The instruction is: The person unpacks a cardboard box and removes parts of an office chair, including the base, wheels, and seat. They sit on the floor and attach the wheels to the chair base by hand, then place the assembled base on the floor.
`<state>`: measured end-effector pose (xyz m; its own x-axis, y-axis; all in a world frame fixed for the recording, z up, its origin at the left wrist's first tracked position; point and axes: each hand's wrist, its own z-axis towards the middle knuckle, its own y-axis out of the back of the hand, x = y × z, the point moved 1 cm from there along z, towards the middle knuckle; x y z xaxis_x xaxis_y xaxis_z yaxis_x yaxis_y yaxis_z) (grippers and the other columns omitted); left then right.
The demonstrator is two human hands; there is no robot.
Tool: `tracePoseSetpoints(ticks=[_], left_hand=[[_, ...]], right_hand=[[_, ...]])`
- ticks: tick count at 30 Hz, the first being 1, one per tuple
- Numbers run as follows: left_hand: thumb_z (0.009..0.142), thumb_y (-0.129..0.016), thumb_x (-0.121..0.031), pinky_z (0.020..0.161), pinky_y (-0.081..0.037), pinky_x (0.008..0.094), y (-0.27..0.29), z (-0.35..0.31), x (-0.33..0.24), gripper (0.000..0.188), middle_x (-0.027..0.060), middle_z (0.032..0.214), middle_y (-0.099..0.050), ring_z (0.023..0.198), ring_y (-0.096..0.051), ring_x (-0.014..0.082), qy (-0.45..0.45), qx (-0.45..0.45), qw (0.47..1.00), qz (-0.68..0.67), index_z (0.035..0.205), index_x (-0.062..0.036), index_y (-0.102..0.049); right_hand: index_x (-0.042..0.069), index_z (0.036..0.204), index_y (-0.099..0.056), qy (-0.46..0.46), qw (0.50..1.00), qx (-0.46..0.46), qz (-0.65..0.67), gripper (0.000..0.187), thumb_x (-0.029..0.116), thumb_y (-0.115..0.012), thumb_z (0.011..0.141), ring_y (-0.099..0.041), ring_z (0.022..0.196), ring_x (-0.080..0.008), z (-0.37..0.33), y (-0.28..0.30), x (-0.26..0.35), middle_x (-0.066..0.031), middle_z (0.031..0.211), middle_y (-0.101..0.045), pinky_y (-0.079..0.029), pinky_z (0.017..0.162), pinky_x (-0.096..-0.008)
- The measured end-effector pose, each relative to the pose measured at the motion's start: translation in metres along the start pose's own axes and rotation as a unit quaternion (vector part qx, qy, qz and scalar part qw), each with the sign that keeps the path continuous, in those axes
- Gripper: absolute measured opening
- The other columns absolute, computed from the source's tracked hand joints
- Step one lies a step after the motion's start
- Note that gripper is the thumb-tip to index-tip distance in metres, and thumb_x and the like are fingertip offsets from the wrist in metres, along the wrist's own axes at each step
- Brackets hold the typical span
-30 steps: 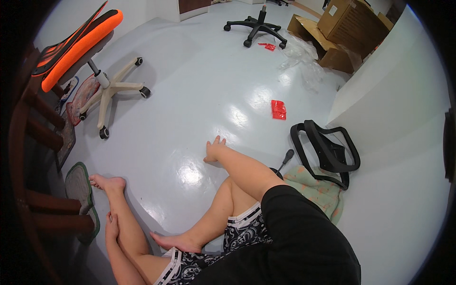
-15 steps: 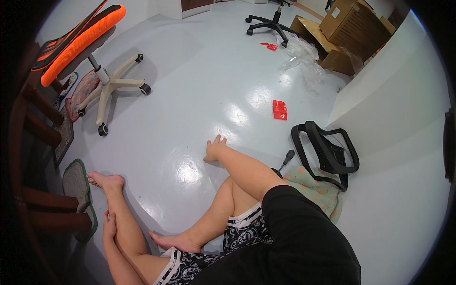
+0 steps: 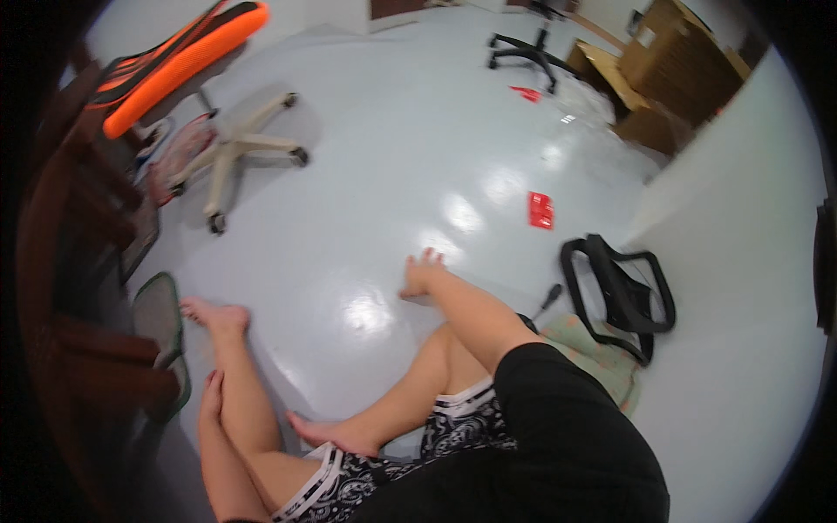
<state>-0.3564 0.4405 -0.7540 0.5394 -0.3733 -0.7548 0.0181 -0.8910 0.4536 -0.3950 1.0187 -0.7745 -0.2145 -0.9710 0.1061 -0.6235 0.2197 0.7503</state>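
Note:
I sit on the glossy grey floor [image 3: 349,235] with both legs bent in front of me. My left hand [image 3: 212,397] lies along my left shin, its fingers stretched out, holding nothing. My right hand [image 3: 425,274] rests on the floor ahead of my right knee, fingers spread and nothing in them. To its right, a dark-handled tool like a screwdriver [image 3: 550,298] lies beside a pale green patterned cloth [image 3: 602,362]. On and beside that cloth stands a black plastic frame, like a pair of chair armrests [image 3: 621,296].
A red plastic packet [image 3: 540,210] lies ahead right. An orange chair seat [image 3: 187,65] and cream wheeled base [image 3: 231,146] stand far left. At far right are a black wheeled base [image 3: 530,48], clear plastic wrap [image 3: 586,98] and cardboard boxes [image 3: 676,70]. Green-edged mat [image 3: 159,318] at left.
The whole view has shifted, so the room sits farther right in the picture and is a little blurred. Both hands keep their places on the shin and the floor.

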Motion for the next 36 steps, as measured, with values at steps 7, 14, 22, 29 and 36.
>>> tracePoseSetpoints(ticks=[7, 14, 22, 29, 36], left_hand=[[0.079, -0.041, -0.032, 0.094, -0.036, 0.0415, -0.039, 0.002, -0.036, 0.047, 0.0224, 0.121, -0.048, 0.112, -0.047, 0.0356, 0.008, -0.104, 0.960, 0.260, 0.112, -0.0016, -0.056], [0.080, -0.046, -0.030, 0.085, -0.044, 0.0408, -0.026, -0.058, -0.060, 0.038, 0.0184, 0.105, -0.060, 0.098, -0.058, 0.0337, 0.045, -0.206, 0.939, 0.271, 0.101, -0.0031, -0.063], [0.083, -0.044, -0.020, 0.076, -0.048, 0.0399, -0.048, -0.066, -0.074, 0.029, 0.0150, 0.094, -0.065, 0.089, -0.062, 0.0289, 0.009, -0.208, 0.910, 0.358, 0.089, -0.0051, -0.067], [0.082, -0.045, -0.022, 0.075, -0.049, 0.0387, -0.049, -0.064, -0.079, 0.028, 0.0127, 0.094, -0.065, 0.088, -0.063, 0.0261, 0.021, -0.232, 0.910, 0.344, 0.090, -0.0086, -0.068], [0.078, -0.051, -0.028, 0.079, -0.048, 0.0401, -0.032, -0.049, -0.073, 0.031, 0.0107, 0.101, -0.064, 0.096, -0.061, 0.0267, 0.044, -0.162, 0.925, 0.339, 0.096, -0.0079, -0.066]], right_hand=[[0.015, 0.142, 0.001, -0.044, 0.994, -0.074, -0.074, 0.109, 0.062, -0.063, 0.067, -0.004, 0.132, -0.0458, -0.017, -0.015, -0.022, -0.0293, 0.142, 0.007, -0.016, 0.106, -0.0489], [0.018, 0.141, -0.015, -0.029, 0.993, -0.109, -0.036, 0.088, 0.056, -0.059, 0.074, -0.020, 0.130, -0.0409, -0.040, -0.019, -0.001, -0.0230, 0.144, -0.010, -0.031, 0.100, -0.0483], [0.013, 0.141, -0.013, -0.042, 0.984, -0.117, -0.131, 0.081, 0.052, -0.051, 0.081, -0.032, 0.124, -0.0390, -0.031, -0.032, 0.000, -0.0251, 0.141, -0.017, -0.037, 0.096, -0.0427], [0.014, 0.141, -0.012, -0.061, 0.979, -0.104, -0.163, 0.078, 0.051, -0.048, 0.083, -0.030, 0.126, -0.0382, -0.030, -0.030, 0.004, -0.0239, 0.142, -0.013, -0.034, 0.099, -0.0438], [0.009, 0.141, -0.003, -0.060, 0.986, -0.069, -0.141, 0.080, 0.047, -0.045, 0.085, -0.025, 0.128, -0.0394, -0.020, -0.034, 0.004, -0.0272, 0.142, -0.009, -0.025, 0.105, -0.0437]])
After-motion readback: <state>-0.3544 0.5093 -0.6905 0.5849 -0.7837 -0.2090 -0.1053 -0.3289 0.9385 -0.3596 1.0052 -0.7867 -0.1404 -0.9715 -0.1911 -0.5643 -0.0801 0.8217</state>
